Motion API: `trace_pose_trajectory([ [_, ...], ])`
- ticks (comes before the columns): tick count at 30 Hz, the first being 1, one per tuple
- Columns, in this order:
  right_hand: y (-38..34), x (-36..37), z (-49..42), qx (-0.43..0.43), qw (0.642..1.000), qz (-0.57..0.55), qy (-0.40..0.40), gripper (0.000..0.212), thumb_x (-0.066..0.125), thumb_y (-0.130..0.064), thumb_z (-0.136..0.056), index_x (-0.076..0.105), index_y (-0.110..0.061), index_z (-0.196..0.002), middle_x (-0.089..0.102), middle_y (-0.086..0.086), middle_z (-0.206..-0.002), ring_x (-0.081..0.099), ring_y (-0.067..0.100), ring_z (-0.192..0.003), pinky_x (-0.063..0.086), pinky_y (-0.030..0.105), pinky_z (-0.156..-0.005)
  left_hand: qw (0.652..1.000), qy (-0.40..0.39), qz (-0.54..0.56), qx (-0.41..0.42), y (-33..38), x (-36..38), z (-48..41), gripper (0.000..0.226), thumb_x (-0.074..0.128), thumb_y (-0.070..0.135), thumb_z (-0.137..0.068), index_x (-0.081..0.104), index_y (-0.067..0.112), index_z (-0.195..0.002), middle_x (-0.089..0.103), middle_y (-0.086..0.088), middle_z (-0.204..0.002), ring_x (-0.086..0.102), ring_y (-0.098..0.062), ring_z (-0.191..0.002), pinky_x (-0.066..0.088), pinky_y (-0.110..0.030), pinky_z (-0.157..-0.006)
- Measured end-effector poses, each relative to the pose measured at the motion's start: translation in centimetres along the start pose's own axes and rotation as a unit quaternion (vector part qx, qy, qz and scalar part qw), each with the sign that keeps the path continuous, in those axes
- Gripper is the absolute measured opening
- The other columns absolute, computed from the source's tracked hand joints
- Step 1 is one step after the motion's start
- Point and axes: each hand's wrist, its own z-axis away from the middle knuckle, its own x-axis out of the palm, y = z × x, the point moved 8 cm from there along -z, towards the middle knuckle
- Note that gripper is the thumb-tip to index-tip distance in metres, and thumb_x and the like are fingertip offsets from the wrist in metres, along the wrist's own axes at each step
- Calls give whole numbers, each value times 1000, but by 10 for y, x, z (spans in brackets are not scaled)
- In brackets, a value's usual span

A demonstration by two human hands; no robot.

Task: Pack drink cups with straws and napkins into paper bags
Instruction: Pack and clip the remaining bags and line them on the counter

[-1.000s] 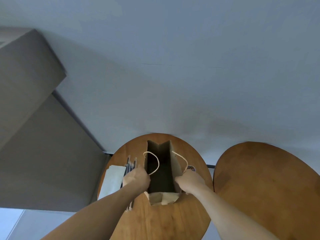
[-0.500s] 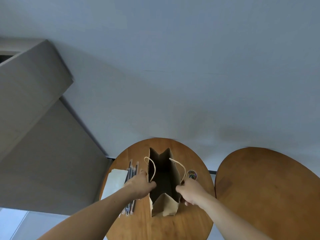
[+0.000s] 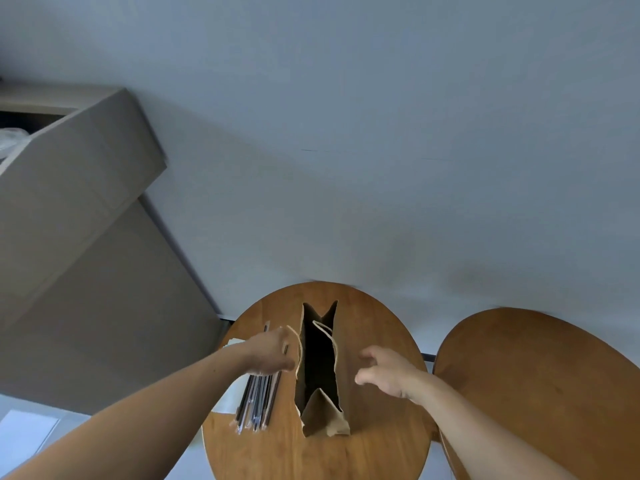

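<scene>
Paper bag [image 3: 323,415] stood open; straws [image 3: 258,403] at nine o'clock lay unpacked; left hand [image 3: 268,353], right hand [image 3: 388,374] hung loose, empty.

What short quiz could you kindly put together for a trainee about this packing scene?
1. True or false: the brown paper bag stands open on the round wooden table.
2. What lies on the table beside the bag, near the left hand? A) a bundle of thin dark wrapped straws B) a glass bottle C) a pair of scissors
3. Short answer: is the right hand touching the bag?

Key
1. True.
2. A.
3. No: it is apart from the bag, its fingers loosely curled and holding nothing.
</scene>
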Motion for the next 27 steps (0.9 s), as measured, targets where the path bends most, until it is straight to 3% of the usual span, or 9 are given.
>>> trace_pose_trajectory([
  [2, -9, -15, -3, -11, 998, 40, 43, 62, 61, -41, -86, 40, -32, -143, 43, -5, -148, 47, 20, -132, 46, 32, -101, 997, 64, -33, -11, 4, -21, 4, 71, 65, 43, -84, 37, 21, -146, 51, -5, -143, 56, -23, -120, 51, -35, -97],
  [5, -33, -33, -7, -44, 993, 77, 81, 60, 57, -40, -91, 37, -29, -146, 39, -4, -152, 45, 20, -135, 43, 33, -104, 987, 132, -89, -16, 15, -54, 13, 73, 59, 50, -85, 37, 20, -147, 46, -6, -146, 48, -27, -127, 46, -42, -101],
  [9, -85, -61, -12, -104, 980, 116, 120, 61, 54, -35, -94, 35, -22, -150, 33, 1, -157, 37, 23, -141, 36, 37, -113, 969, 205, -132, -32, 25, -104, 33, 72, 58, 43, -86, 33, 20, -149, 36, -4, -154, 31, -26, -142, 35, -46, -111],
  [19, -271, -98, 7, -240, 933, 196, 185, 63, 55, -45, -94, 36, -18, -148, 35, 3, -153, 37, 24, -139, 32, 37, -110, 924, 359, -135, -6, 19, -246, 114, 72, 54, 42, -91, 27, 18, -153, 29, -4, -158, 23, -23, -147, 26, -43, -116],
  [27, -417, -91, 33, -293, 896, 233, 239, 60, 57, -44, -93, 42, -17, -145, 39, 4, -150, 38, 22, -137, 33, 36, -110, 879, 452, -152, 20, -28, -365, 189, 71, 57, 42, -87, 33, 19, -150, 34, -3, -155, 22, -22, -146, 28, -41, -115],
])
